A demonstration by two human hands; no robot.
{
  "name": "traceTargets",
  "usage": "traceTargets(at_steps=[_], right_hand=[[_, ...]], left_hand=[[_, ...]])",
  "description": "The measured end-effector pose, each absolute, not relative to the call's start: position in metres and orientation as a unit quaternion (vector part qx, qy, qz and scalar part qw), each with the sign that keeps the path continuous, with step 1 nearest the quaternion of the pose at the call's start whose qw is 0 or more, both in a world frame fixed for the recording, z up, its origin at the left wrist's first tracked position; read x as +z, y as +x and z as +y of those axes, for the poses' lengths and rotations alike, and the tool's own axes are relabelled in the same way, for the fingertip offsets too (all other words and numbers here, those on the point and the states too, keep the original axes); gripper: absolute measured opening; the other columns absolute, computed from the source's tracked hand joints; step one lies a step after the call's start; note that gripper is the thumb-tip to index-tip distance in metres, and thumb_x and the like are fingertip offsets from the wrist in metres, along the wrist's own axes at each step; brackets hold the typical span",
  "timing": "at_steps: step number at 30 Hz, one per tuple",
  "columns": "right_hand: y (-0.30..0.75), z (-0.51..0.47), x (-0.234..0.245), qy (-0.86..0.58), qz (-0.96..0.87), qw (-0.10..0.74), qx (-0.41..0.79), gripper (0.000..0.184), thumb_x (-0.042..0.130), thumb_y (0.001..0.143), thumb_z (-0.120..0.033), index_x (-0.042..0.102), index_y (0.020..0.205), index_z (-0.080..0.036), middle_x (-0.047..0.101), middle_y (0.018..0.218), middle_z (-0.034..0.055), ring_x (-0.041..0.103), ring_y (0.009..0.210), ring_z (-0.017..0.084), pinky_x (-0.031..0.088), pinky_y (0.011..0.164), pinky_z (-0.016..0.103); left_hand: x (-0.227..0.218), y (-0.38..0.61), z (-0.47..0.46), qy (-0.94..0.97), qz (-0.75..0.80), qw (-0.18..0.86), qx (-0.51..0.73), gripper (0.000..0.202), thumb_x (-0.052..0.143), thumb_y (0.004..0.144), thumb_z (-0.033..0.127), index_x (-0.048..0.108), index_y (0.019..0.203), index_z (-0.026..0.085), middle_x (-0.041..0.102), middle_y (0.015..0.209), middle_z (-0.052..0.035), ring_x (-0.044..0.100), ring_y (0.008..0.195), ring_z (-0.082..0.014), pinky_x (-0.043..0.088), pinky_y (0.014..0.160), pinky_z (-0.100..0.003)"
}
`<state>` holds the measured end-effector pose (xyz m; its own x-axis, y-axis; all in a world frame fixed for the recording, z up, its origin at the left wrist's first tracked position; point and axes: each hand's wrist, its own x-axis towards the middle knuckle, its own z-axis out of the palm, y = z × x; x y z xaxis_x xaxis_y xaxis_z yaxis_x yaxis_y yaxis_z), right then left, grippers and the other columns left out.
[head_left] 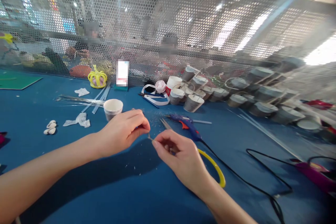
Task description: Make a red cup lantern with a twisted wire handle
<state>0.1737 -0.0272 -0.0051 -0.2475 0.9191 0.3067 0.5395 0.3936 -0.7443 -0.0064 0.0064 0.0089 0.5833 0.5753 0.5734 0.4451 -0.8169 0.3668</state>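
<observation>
My left hand (128, 129) reaches in from the left with its fingers pinched. My right hand (181, 157) faces it, thumb and forefinger also pinched together. A tiny, thin wire-like piece (149, 136) spans the small gap between both sets of fingertips; its exact kind is too small to make out. Scissors with a yellow handle (216, 168) show on both sides of my right hand, which hides their middle. Just beyond them lies a blue glue gun (183, 122). Behind my left hand stands a small cup-shaped pot (113, 107) with a white inside.
Several small grey buckets (194, 103) crowd the back right. Thin wires (81, 100), clear glue sticks (105, 94) and white lace scraps (82, 120) lie left. A black cord (236, 175) crosses the right side. Perforated metal mesh (141, 24) bounds the blue table; people sit behind it.
</observation>
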Motion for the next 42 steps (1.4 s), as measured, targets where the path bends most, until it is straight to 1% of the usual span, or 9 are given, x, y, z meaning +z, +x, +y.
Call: traceTargets(at_steps=[9, 14, 17, 21, 25, 30, 34, 37, 42], right_hand=[[0.173, -0.0282, -0.0004, -0.514, -0.706, 0.418, 0.251, 0.014, 0.052, 0.075, -0.028, 0.054, 0.064, -0.02, 0.049, 0.054, -0.0018, 0.043, 0.047, 0.01, 0.037, 0.044, 0.021], [0.1729, -0.0264, -0.0025, -0.51, -0.744, 0.39, 0.186, 0.014, 0.051, 0.075, -0.024, 0.055, 0.062, -0.02, 0.05, 0.054, -0.0013, 0.042, 0.047, 0.01, 0.036, 0.044, 0.022], [0.1734, -0.0268, -0.002, -0.494, -0.767, 0.371, 0.175, 0.014, 0.052, 0.075, -0.022, 0.055, 0.062, -0.02, 0.05, 0.054, -0.002, 0.041, 0.047, 0.01, 0.035, 0.045, 0.021], [0.1735, -0.0285, 0.0007, -0.484, -0.769, 0.361, 0.209, 0.013, 0.052, 0.074, -0.021, 0.055, 0.061, -0.02, 0.045, 0.051, -0.0034, 0.038, 0.046, 0.009, 0.033, 0.044, 0.021], [0.174, -0.0293, 0.0024, -0.492, -0.743, 0.363, 0.271, 0.012, 0.052, 0.073, -0.024, 0.055, 0.062, -0.02, 0.046, 0.051, -0.0034, 0.039, 0.046, 0.009, 0.033, 0.043, 0.021], [0.1743, -0.029, 0.0022, -0.519, -0.693, 0.392, 0.31, 0.013, 0.054, 0.073, -0.029, 0.055, 0.064, -0.019, 0.048, 0.053, -0.0028, 0.041, 0.047, 0.009, 0.035, 0.044, 0.021], [0.1729, -0.0283, 0.0021, -0.52, -0.678, 0.414, 0.314, 0.013, 0.055, 0.073, -0.028, 0.053, 0.064, -0.019, 0.047, 0.054, -0.0029, 0.041, 0.047, 0.008, 0.034, 0.042, 0.02], [0.1724, -0.0273, 0.0005, -0.516, -0.687, 0.413, 0.301, 0.013, 0.053, 0.074, -0.027, 0.053, 0.064, -0.018, 0.046, 0.053, -0.0035, 0.039, 0.046, 0.007, 0.033, 0.042, 0.019], [0.174, -0.0258, -0.0032, -0.507, -0.743, 0.38, 0.216, 0.012, 0.051, 0.075, -0.02, 0.054, 0.064, -0.018, 0.044, 0.052, -0.004, 0.037, 0.046, 0.007, 0.032, 0.042, 0.019]], left_hand=[[0.0075, -0.0049, 0.0049, 0.886, 0.288, 0.1, 0.35, 0.011, 0.044, 0.083, 0.017, 0.053, 0.076, 0.015, 0.058, 0.072, -0.0014, 0.052, 0.067, -0.0105, 0.041, 0.062, -0.023], [0.0089, -0.0043, 0.0041, 0.892, 0.281, 0.086, 0.343, 0.013, 0.043, 0.083, 0.018, 0.053, 0.075, 0.015, 0.059, 0.073, -0.0026, 0.052, 0.068, -0.0117, 0.041, 0.062, -0.024], [0.01, -0.0042, 0.0049, 0.896, 0.28, 0.071, 0.337, 0.015, 0.041, 0.084, 0.017, 0.052, 0.075, 0.014, 0.058, 0.072, -0.0034, 0.05, 0.067, -0.0123, 0.041, 0.062, -0.025], [0.008, -0.0048, 0.0065, 0.893, 0.285, 0.081, 0.34, 0.013, 0.043, 0.083, 0.016, 0.052, 0.074, 0.013, 0.058, 0.072, -0.0032, 0.05, 0.068, -0.0119, 0.04, 0.063, -0.024], [0.0062, -0.0054, 0.0076, 0.89, 0.283, 0.103, 0.343, 0.011, 0.044, 0.083, 0.016, 0.052, 0.075, 0.013, 0.057, 0.073, -0.0022, 0.05, 0.068, -0.0107, 0.039, 0.063, -0.022], [0.0065, -0.0055, 0.0079, 0.888, 0.285, 0.109, 0.343, 0.011, 0.045, 0.083, 0.017, 0.052, 0.075, 0.014, 0.057, 0.072, -0.0014, 0.05, 0.068, -0.0101, 0.039, 0.063, -0.022], [0.0058, -0.0051, 0.0057, 0.891, 0.285, 0.119, 0.332, 0.009, 0.045, 0.082, 0.017, 0.052, 0.076, 0.014, 0.057, 0.073, -0.0011, 0.051, 0.068, -0.01, 0.039, 0.062, -0.021], [0.0064, -0.0047, 0.0032, 0.892, 0.29, 0.134, 0.321, 0.009, 0.045, 0.082, 0.017, 0.053, 0.078, 0.015, 0.057, 0.074, -0.001, 0.051, 0.068, -0.0097, 0.04, 0.062, -0.02], [0.0111, -0.0052, -0.0001, 0.905, 0.283, 0.126, 0.29, 0.008, 0.046, 0.081, 0.014, 0.053, 0.077, 0.014, 0.056, 0.075, -0.002, 0.051, 0.07, -0.0107, 0.04, 0.064, -0.021]])
